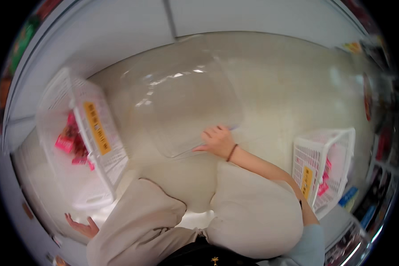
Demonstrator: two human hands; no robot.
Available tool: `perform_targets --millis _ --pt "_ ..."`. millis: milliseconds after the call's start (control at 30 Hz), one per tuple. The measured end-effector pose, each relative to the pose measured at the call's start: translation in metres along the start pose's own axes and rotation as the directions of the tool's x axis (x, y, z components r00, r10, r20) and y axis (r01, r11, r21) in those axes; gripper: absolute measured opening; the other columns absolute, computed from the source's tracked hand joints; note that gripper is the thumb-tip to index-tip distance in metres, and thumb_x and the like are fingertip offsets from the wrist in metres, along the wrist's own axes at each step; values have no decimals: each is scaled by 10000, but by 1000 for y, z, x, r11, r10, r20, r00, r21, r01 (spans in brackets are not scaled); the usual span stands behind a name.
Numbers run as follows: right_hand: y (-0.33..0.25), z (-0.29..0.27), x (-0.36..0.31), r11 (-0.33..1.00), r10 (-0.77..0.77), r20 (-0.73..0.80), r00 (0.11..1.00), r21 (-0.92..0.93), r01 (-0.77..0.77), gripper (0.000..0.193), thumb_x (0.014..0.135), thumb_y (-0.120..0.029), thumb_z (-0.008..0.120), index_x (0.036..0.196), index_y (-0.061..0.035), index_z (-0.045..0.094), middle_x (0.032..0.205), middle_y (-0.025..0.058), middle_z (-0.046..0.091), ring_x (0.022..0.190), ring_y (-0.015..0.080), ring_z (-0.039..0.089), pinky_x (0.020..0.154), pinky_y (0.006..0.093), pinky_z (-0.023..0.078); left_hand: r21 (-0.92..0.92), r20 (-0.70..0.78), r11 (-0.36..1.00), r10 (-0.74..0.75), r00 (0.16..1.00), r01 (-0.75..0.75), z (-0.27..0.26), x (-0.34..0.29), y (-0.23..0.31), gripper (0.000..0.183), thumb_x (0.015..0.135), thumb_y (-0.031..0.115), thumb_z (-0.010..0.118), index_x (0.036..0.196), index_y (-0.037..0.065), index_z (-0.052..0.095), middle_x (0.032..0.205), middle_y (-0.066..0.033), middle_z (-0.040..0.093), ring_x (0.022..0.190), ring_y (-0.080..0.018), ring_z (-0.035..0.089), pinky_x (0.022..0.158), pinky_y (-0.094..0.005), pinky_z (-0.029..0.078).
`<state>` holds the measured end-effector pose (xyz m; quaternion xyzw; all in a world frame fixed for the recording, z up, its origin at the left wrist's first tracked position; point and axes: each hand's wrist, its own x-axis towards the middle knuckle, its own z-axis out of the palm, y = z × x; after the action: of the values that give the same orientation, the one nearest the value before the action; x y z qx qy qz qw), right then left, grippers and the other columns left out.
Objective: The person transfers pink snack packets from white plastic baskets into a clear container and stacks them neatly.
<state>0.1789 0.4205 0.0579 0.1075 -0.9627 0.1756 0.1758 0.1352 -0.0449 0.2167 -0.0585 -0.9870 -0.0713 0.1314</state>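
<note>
A large clear see-through plastic container (195, 104) rests on the floor in front of my knees, its rim catching bright glints. My right hand (217, 139), a dark band at its wrist, grips the near edge of this container, fingers curled over it and thumb pointing left. Down beside my left thigh, my left hand (82, 227) is open with its fingers apart, holding nothing. Nearest to it is a white plastic basket (108, 150) with a yellow label, holding several pink packets (73, 142).
Another white basket (303, 155) with a yellow label and pink packets (326, 177) stands at my right. Pale cabinet panels (252, 17) close off the far side. Shelves with goods (379, 177) line the right edge. My bent knees are close to the container.
</note>
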Motion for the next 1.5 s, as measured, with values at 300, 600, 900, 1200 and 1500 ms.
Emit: perform_targets --millis 300,600,900,1200,1500 --pt "-47 -149 0 828 420 -431 799 -178 -531 433 675 -353 717 909 -31 547 872 107 579 818 258 549 745 354 422 180 830 976 -83 552 -124 -7 56 -35 247 701 173 633 829 54 459 801 -133 589 753 -316 552 646 -434 413" --pt "51 -239 -151 576 627 -486 608 -236 -783 165 730 -133 699 757 9 619 659 136 597 558 240 565 529 339 427 -529 646 693 -44 762 489 55 143 188 268 784 272 629 833 54 482 624 -11 473 508 -118 425 449 -254 325" --pt "102 -237 -104 894 326 -176 929 -262 -363 217 653 -47 732 624 -34 518 528 86 445 454 242 437 427 339 309 -661 418 614 -176 891 431 133 235 177 371 809 371 609 817 21 487 678 -30 485 560 -104 450 500 -236 355" --pt "128 -229 -8 969 105 266 958 -246 -38 180 590 -19 684 678 -28 528 648 94 510 572 277 509 517 356 405 -256 -11 646 741 671 -719 127 247 231 346 724 154 629 1038 62 515 1106 -145 501 1086 -309 434 952 -421 312" --pt "206 -232 137 636 590 561 580 120 -763 389 774 -200 656 1079 19 555 860 82 622 774 153 599 689 261 491 -311 621 155 780 -77 -938 136 161 249 129 688 144 631 814 121 620 905 -50 576 992 -212 507 916 -348 364"
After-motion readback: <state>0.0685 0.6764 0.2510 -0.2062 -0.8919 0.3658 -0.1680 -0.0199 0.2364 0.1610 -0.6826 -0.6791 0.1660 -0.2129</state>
